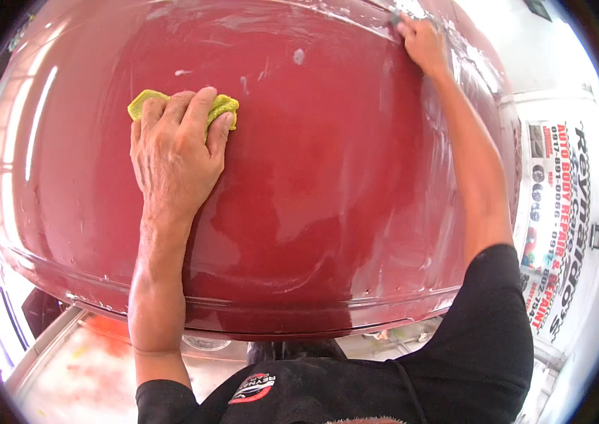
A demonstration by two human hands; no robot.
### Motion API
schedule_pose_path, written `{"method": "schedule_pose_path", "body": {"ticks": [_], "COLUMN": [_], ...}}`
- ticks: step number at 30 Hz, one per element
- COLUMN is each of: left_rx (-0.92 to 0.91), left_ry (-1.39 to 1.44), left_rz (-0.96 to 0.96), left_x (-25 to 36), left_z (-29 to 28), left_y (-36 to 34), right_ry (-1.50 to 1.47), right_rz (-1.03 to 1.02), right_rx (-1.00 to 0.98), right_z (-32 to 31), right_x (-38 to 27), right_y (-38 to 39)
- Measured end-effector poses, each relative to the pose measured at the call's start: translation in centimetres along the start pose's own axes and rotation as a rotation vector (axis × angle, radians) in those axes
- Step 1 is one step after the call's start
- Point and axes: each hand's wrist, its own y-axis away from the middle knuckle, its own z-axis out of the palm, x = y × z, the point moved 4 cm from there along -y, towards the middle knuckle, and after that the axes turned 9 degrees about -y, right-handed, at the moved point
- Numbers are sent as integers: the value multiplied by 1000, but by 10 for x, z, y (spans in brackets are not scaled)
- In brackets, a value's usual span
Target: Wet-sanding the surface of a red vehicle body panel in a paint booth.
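A wide, glossy dark red car panel (pixel 327 184) spreads out before me, wet and streaked with whitish film. My left hand (pixel 179 152) presses a crumpled yellow-green cloth (pixel 223 109) onto its surface, left of the middle, fingers curled over it. At the far right, my right hand (pixel 428 48) reaches out with its fingers closed on a small dark grey-green pad (pixel 396 17). That pad rests by the panel's far edge, where the white residue (pixel 458 49) is thickest; most of it is hidden by the fingers.
The panel's near edge (pixel 271 332) curves close to my body. Below it on the left shows a pale floor (pixel 80 360) with reddish stains. A white printed banner (pixel 554 226) stands at the right. Blurred metal framing (pixel 48 346) lies at the lower left.
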Motion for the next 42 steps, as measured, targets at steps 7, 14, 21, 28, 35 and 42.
{"method": "schedule_pose_path", "body": {"ticks": [7, 14, 21, 28, 35, 42], "left_rx": [-13, 5, 7, -13, -8, -2], "left_ry": [-4, 97, -11, -28, 3, -59], "left_rz": [-11, 12, 4, 0, 18, 39], "left_x": [-2, 17, 2, 5, 8, 2], "left_z": [-6, 3, -6, -7, -4, -2], "left_y": [-1, -1, -2, -3, -4, -4], "right_ry": [-160, 172, -58, -81, 144, -41], "right_rz": [-247, -78, -287, -180, -22, -281], "right_rx": [70, 240, 115, 59, 194, 198], "right_z": [-14, -14, -65, -46, -25, -46], "right_x": [4, 72, 10, 71, 127, 4], "right_y": [43, -61, 168, 63, -73, 172]}}
